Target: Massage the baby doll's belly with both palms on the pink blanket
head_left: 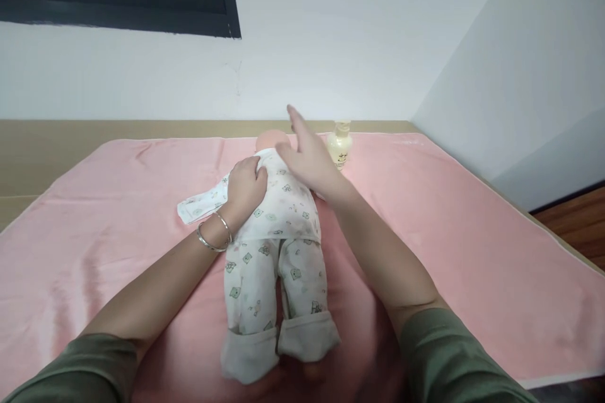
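A baby doll [286,214] in white printed top and trousers lies stretched out, its bald head [270,140] at the far end. The trouser cuffs [307,335] are turned up, and the feet below them are in shadow. I cannot tell whether it lies face up or face down. My left hand [246,184] rests flat on the doll's upper body at the left, beside the outstretched sleeve [203,203]. Above its right shoulder, my right hand [309,154] is raised with fingers straight and thumb apart, holding nothing.
A pale yellow bottle [339,146] stands just behind my right hand. Under the doll spreads a pink sheet [449,252] with a few creases. The white wall [331,38] rises at the back, with a dark-framed window [217,6] at upper left.
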`<state>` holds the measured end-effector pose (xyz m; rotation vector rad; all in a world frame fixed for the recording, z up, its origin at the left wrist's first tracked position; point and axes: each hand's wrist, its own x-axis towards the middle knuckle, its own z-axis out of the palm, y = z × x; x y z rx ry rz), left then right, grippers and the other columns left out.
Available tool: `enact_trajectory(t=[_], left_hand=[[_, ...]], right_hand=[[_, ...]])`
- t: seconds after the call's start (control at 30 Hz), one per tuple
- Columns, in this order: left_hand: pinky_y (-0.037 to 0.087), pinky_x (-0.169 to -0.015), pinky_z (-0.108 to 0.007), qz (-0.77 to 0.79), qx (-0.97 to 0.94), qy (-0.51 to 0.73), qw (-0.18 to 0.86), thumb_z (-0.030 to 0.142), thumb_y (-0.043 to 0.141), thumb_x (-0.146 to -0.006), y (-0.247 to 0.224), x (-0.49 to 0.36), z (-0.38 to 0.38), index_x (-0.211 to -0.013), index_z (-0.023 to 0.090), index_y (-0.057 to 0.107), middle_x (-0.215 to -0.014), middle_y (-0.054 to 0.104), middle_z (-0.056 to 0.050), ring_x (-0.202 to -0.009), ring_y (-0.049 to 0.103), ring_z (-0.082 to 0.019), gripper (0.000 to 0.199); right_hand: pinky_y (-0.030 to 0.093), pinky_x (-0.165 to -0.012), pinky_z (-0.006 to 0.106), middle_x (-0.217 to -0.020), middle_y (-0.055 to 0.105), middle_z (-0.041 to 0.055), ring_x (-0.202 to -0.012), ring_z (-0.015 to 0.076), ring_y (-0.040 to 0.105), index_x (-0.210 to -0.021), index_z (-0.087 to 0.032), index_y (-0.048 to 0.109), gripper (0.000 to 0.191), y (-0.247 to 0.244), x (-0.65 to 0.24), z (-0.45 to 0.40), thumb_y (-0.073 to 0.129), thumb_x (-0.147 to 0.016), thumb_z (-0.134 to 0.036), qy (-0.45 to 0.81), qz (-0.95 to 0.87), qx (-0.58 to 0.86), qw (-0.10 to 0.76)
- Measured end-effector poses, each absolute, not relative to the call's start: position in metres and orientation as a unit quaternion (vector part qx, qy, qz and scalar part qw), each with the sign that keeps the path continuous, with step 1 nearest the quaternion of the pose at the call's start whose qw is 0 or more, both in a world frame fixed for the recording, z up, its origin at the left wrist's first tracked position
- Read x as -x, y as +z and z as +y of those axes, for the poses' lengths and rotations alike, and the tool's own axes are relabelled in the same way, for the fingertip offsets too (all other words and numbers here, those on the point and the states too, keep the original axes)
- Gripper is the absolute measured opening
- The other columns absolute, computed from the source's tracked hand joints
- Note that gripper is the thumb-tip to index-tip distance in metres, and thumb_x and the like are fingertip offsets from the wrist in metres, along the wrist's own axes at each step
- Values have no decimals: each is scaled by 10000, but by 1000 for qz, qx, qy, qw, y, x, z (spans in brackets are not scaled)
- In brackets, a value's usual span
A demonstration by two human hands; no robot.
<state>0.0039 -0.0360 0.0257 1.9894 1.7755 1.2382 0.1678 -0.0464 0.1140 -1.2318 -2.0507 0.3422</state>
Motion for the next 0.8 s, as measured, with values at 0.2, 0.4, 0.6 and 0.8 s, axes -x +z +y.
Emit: enact_trajectory(t=[0.2,0.4,0.6,0.8], left_hand=[[407,-1199,-498,565,-622,491,231,379,565,-864,47,-22,-49,-1228,255,677,-1399,654,-102,-1365,552,-314,400],[502,-1106,-488,457,-518,552,468,446,372,-963,89,-64,-19,-1289,206,645,-1327,681,-158,-1326,601,-275,489],[536,-1028,-549,389,-517,458,609,585,230,-945,120,-105,45,-1424,88,541,-1295,634,-272,-1346,574,-346,757],[576,-984,-553,418,-468,463,626,480,213,-955,131,-131,68,-1383,71,559,-1270,642,-275,-1304,599,-365,686]], right_hand=[[272,-1251,604,-1656,334,63,-1517,331,373,-1657,-269,50,697,130,-241,-2,303,-1009,-325,34,-718,537,441],[311,-1214,617,-1642,337,124,-1526,339,354,-1647,-218,135,643,141,-308,21,225,-1043,-419,8,-668,560,489],[211,-1257,643,-1695,252,138,-1583,337,223,-1605,-198,278,665,128,-284,26,357,-1018,-499,18,-700,576,421],[44,-1278,653,-1663,312,197,-1591,339,195,-1516,-105,410,634,119,-267,19,339,-1032,-507,57,-754,577,310]])
